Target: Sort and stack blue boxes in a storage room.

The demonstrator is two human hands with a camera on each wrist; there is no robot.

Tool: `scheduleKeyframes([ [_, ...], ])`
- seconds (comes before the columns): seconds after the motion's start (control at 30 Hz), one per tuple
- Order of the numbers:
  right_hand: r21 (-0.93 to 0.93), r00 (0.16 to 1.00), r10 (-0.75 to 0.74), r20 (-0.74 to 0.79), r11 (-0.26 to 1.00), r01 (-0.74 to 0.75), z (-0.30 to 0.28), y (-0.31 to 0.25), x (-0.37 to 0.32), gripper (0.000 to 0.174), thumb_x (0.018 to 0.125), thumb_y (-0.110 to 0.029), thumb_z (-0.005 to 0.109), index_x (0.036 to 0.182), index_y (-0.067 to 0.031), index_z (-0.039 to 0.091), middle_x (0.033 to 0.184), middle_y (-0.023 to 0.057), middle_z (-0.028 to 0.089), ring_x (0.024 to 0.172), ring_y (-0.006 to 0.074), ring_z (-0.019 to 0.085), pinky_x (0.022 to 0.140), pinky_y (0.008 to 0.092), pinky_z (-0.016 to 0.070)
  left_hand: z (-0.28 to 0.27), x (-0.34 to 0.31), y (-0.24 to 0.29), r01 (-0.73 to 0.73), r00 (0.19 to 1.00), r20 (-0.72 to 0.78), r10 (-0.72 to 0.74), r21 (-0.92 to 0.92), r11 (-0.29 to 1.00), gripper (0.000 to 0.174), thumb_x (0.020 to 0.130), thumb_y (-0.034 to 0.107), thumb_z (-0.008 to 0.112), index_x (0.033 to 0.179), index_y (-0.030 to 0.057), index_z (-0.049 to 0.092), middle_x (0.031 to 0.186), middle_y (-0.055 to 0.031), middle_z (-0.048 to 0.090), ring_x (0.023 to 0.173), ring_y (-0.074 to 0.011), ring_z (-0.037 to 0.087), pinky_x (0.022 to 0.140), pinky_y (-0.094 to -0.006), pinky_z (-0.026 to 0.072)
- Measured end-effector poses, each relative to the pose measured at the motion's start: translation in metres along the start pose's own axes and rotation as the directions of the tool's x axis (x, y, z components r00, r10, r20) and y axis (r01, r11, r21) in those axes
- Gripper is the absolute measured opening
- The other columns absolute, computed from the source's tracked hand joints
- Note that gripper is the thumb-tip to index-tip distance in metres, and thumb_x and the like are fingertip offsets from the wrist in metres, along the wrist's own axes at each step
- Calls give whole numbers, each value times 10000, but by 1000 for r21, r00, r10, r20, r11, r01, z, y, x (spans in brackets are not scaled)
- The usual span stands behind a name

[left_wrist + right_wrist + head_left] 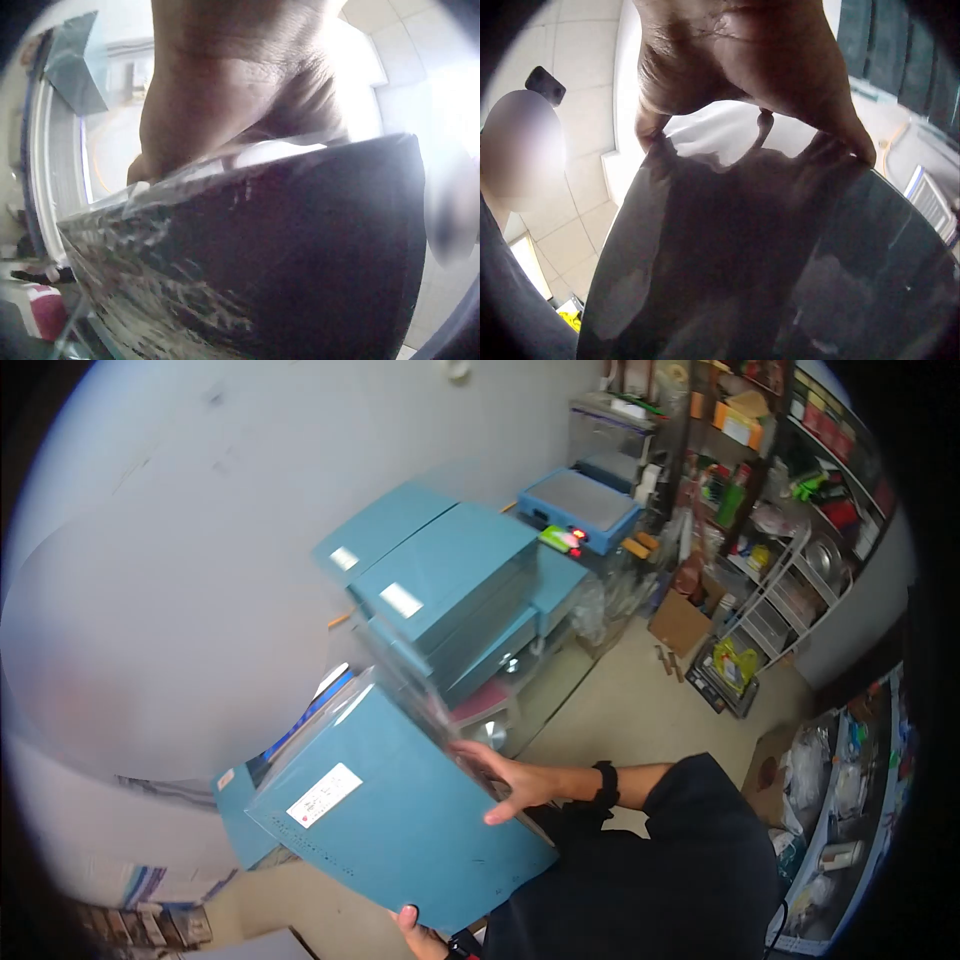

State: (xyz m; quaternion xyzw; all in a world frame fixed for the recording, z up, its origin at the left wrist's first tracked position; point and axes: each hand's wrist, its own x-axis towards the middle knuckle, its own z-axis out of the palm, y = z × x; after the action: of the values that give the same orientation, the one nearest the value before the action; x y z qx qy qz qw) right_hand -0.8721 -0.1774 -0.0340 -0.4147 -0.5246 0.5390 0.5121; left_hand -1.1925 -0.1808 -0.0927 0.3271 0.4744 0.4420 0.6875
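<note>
Blue file box [400, 810], held over pale floor [600, 700]: right grip [515, 780] clasps one edge; left grip [416, 933], mostly cut off, clasps another. Similar boxes [455, 570] are stacked beside the pale wall [250, 510]; writing on the white label [325, 797] is illegible.

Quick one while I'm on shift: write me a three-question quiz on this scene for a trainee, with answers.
1. True or false: the left hand and the right hand both hold the same blue box.
2. Choose one: what colour is that box's label? A) green B) white C) black
3. Fill in: the person's right wrist wears a ____ band.

Key: 1. True. 2. B. 3. Black.
</note>
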Motion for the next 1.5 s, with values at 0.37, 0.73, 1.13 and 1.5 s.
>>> scheduleKeyframes([
  [0.37,293,746,39,-665,932,212,-221,-16,-271,809,752,-448,684,1377,-34,381,1329,133,472,1225,257,455,1025,395,378,333,23,-64,-231,612,790,-47,235,944,1119,571,280,834,1456,11,202,1396,-175,365,1333,-310,325,1103,-425,253],
  [0.73,304,312,194,-930,882,361,-443,-38,-392,808,671,-484,749,1286,-36,479,1174,109,581,1081,276,569,889,394,492,652,65,-195,-142,257,894,-368,411,900,989,699,257,790,1479,71,210,1472,-185,285,1393,-307,228,1141,-394,141],
  [1.13,-213,118,-240,-964,956,201,-743,-68,-269,703,692,-312,742,1291,-49,486,1174,86,574,1045,262,588,878,398,496,942,310,-226,-113,-38,990,-139,134,985,1166,612,250,865,1503,84,132,1551,-153,159,1445,-246,122,1168,-360,91],
  [1.5,-566,87,-563,-822,824,-20,-912,-35,-78,1130,611,-339,806,1486,-30,161,1458,163,288,1338,302,289,1107,422,225,1067,492,-261,-312,402,914,-59,197,929,435,917,251,627,1280,20,562,1215,-110,596,1135,-179,525,989,-326,403],
])
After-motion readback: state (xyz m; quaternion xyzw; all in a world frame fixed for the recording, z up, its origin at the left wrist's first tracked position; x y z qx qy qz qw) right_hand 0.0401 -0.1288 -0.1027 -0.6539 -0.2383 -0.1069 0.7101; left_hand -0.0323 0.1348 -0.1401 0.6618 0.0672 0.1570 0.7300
